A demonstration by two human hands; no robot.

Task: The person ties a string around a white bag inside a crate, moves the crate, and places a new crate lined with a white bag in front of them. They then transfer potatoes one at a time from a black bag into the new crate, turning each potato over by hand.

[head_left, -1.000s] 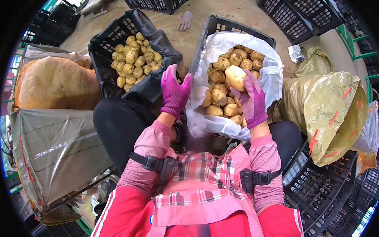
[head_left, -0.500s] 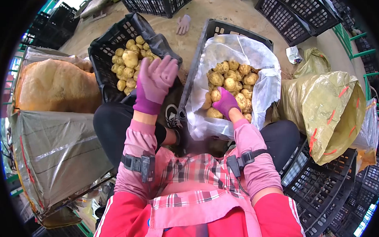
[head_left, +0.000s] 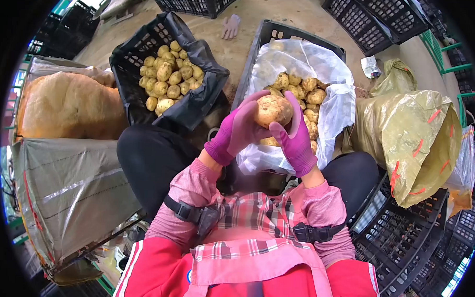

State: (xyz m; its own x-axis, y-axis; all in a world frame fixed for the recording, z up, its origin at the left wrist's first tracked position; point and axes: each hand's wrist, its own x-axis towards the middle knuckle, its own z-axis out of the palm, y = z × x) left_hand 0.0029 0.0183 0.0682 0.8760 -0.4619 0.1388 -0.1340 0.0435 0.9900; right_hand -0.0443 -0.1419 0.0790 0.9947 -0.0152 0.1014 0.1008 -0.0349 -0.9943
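A large potato [head_left: 274, 111] with brown soil on its skin is held up between my two gloved hands. My left hand [head_left: 242, 126] grips it from the left, and my right hand [head_left: 295, 137] closes on its right side. Just beyond and below them is a black crate lined with a white sheet [head_left: 337, 105], holding soil-marked potatoes [head_left: 313, 99]. To the left, cleaner yellow potatoes [head_left: 169, 75] lie in a second crate with a black liner [head_left: 211, 74].
A loose glove [head_left: 231, 27] lies on the floor between the crates. On my right lies an open yellow-green woven sack [head_left: 400, 133] above a black crate [head_left: 396, 232]. A filled orange sack [head_left: 71, 108] stands at left. More black crates [head_left: 375, 22] are at the back.
My right hand has lifted a potato out of the white-lined crate. My left hand has come across from the left crate and joined it on the potato.
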